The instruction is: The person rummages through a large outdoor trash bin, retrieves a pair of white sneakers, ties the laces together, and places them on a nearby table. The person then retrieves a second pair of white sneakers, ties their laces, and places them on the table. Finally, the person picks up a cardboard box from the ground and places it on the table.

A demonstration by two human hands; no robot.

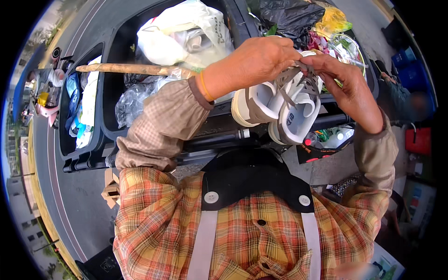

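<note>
- You bring both hands together above the front edge of a row of waste bins, a pair of white shoes (297,122) suspended between your chest and the rubbish, apparently by their laces.
- Your left hand (261,60), a yellow band (204,86) at its wrist, has its fingers pinched on the grey-brown laces (304,84); a fine grip seems to suit such thin cord.
- Your right hand (344,83) meets it from the other side, fingers also nipping the laces, their tips almost touching the left's; working so close probably keeps the strands under control.
- The shoes tilt side by side, heels low and linings toward you, likely because their weight pulls down from the laces.
- Behind your left wrist, a wooden stick (133,69) lies across the middle bin (109,132), presumably too long to drop inside.
- A bulging white bag (184,37) rides high in that bin, perhaps propped by what lies beneath, with clear plastic (135,105) nearer you.
- Beyond your hands, a black bag (291,17) and a yellow bag (333,21) crowd the neighbouring heap.
- Below the shoes, to the right, a dark patterned bag (322,155) gathers bottles (337,138), its upright sides apparently holding them in.
</note>
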